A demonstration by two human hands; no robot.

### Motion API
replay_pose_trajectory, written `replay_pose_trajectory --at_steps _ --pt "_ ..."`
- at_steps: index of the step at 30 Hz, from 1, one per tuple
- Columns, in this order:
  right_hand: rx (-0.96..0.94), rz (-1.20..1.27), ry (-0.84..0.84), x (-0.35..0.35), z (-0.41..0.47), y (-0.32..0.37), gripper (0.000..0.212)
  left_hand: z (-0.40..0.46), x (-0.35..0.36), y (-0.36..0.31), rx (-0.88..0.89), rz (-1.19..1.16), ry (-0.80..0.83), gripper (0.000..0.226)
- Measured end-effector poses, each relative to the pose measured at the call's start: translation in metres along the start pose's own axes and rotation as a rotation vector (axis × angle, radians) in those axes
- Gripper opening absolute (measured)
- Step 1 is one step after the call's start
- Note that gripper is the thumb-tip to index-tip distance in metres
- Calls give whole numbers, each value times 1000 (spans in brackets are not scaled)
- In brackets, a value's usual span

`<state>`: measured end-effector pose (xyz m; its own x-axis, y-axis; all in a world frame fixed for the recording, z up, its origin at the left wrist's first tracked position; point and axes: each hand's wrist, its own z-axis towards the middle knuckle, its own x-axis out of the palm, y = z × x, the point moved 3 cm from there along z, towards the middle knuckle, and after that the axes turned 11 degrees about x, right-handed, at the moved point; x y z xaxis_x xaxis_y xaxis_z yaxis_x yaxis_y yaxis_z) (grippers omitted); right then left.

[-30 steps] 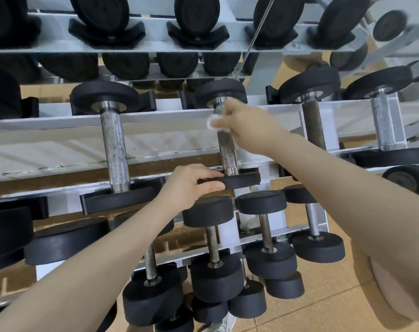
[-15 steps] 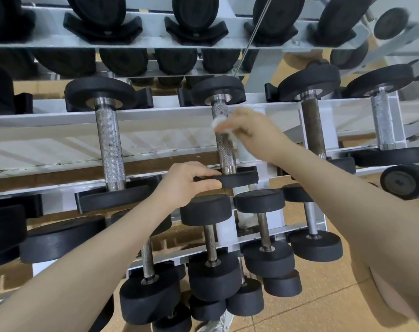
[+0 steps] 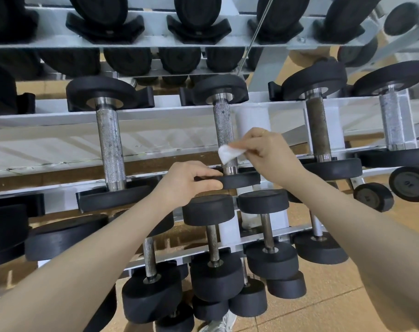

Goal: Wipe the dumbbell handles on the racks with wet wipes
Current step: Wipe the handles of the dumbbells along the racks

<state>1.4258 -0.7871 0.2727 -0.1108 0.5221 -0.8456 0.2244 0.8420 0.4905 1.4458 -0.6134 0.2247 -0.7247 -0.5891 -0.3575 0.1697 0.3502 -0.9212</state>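
Right hand (image 3: 266, 152) pinches crumpled white wipe (image 3: 228, 153) against knurled steel handle (image 3: 224, 130); left hand (image 3: 186, 182) grips round black rubber head (image 3: 239, 180)

Bright, even indoor light, wide-angle view

Soft light is falling from above, glare is washing the white metal rack shelf (image 3: 60, 149), knurled steel handles are glinting, and straight rails are bowing toward the frame edges; focus is holding sharp throughout.

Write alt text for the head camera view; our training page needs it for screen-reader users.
A person's right hand pinches a white wet wipe against the lower end of a knurled dumbbell handle on a white rack, while the left hand grips that dumbbell's near black weight head. More black dumbbells fill the shelves above and below.
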Motion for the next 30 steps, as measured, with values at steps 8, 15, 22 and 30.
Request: replay_pose_trajectory --at_steps 8,15,22,30 --pt "-19 -201 -177 4 25 21 30 -2 0 -2 -2 -11 3 29" --pt "-69 -116 24 9 12 11 41 -2 0 -1 10 -20 2 29" --pt "360 665 -89 -13 20 -2 35 -2 1 1 -8 -52 -13 29" --pt "796 1086 110 22 57 -6 28 -2 0 2 13 -48 -11 29"
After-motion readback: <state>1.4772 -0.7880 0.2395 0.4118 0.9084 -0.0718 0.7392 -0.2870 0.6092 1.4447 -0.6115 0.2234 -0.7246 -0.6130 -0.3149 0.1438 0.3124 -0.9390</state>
